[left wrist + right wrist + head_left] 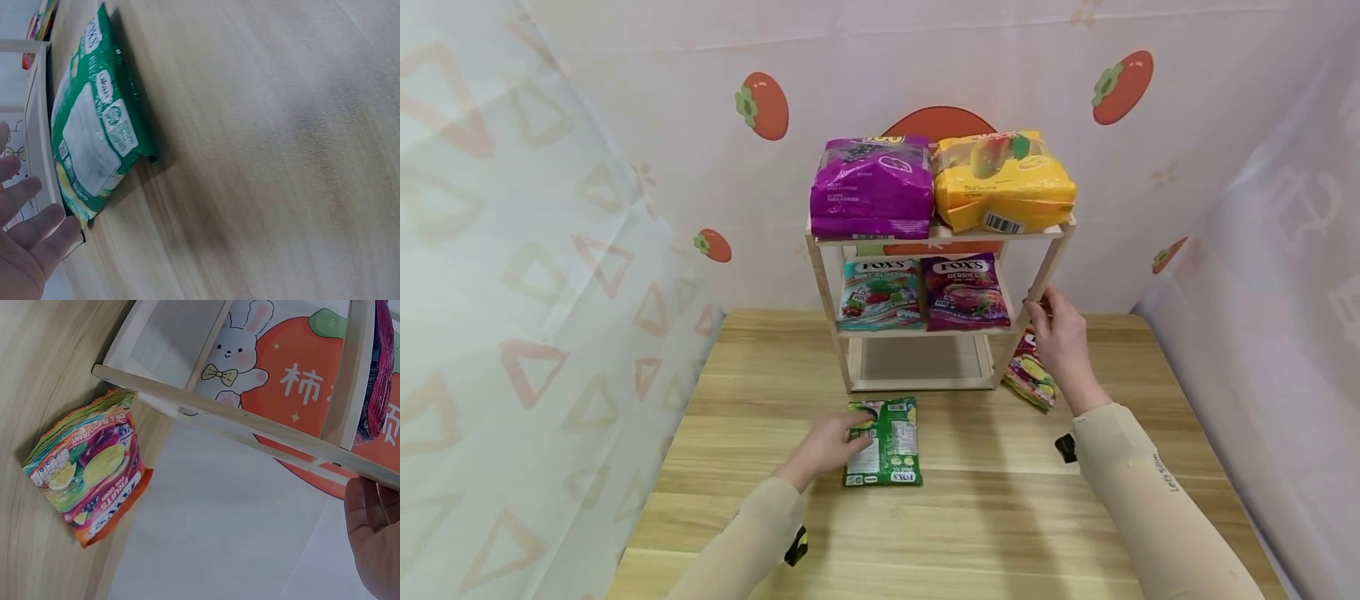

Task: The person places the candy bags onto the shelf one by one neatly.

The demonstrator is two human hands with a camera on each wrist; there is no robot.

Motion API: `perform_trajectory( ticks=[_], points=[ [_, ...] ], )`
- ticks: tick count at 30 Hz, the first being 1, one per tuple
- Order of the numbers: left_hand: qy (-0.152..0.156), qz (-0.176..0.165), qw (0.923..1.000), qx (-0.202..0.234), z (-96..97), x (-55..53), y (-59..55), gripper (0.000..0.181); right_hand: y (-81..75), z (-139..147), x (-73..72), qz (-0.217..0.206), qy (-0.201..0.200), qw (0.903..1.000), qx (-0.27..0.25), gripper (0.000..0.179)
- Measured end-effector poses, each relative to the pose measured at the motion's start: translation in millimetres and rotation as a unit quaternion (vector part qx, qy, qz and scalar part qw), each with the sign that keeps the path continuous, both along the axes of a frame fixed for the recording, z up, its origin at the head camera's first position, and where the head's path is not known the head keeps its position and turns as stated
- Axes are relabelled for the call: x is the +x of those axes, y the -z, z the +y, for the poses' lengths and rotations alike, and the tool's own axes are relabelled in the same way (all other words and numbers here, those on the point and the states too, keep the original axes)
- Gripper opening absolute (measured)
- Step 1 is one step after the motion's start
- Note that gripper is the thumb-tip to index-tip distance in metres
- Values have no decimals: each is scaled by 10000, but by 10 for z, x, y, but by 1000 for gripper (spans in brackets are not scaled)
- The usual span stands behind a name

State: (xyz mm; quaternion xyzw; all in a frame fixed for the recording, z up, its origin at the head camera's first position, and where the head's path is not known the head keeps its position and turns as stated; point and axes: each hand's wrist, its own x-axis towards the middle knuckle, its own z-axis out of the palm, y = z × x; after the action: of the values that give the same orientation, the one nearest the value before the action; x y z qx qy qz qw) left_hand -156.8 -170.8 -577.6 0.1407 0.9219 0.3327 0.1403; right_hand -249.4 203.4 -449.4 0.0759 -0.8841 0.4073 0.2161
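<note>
A small three-tier wooden rack (921, 385) stands at the back of the table. My right hand (1062, 337) holds its right front upright at about middle-shelf height; the right wrist view has the fingers (359, 503) against that post. My left hand (827, 446) reaches over the left side of a green Fox's candy bag (904, 442), which lies back side up in front of the rack. In the left wrist view its fingers (53, 240) are spread beside the green bag (128, 125). A colourful lemon and blackcurrant candy bag (94, 465) lies right of the rack, partly behind my right hand in the head view.
On the top shelf sit a purple bag (872, 187) and a yellow mango bag (1003, 183). The middle shelf holds a Mint Blossom bag (880, 296) and a Berries bag (966, 293). Printed cloth (662, 125) walls off the table's back and sides.
</note>
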Motion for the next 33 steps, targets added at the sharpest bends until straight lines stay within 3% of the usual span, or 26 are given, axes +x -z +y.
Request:
perform_trajectory(
  ticks=[7,17,21,26,33],
  points=[
    [452,95,9985,-306,39,59,59,52,6,-10,-10,-44,-37,10000,-37,28],
    [609,-49,9961,-629,61,105,89,55,10,1,-6,-128,-51,9999,-17,30],
    [886,250,9903,-1039,66,124,129,55,12,3,-3,-155,-77,9998,-21,30],
    [1263,850,9758,-1568,61,155,158,54,12,8,-4,-105,-93,9999,-20,29],
    [1425,1063,9671,-1818,37,174,182,66,12,20,-5,-9,-106,9999,-19,28]
  ],
)
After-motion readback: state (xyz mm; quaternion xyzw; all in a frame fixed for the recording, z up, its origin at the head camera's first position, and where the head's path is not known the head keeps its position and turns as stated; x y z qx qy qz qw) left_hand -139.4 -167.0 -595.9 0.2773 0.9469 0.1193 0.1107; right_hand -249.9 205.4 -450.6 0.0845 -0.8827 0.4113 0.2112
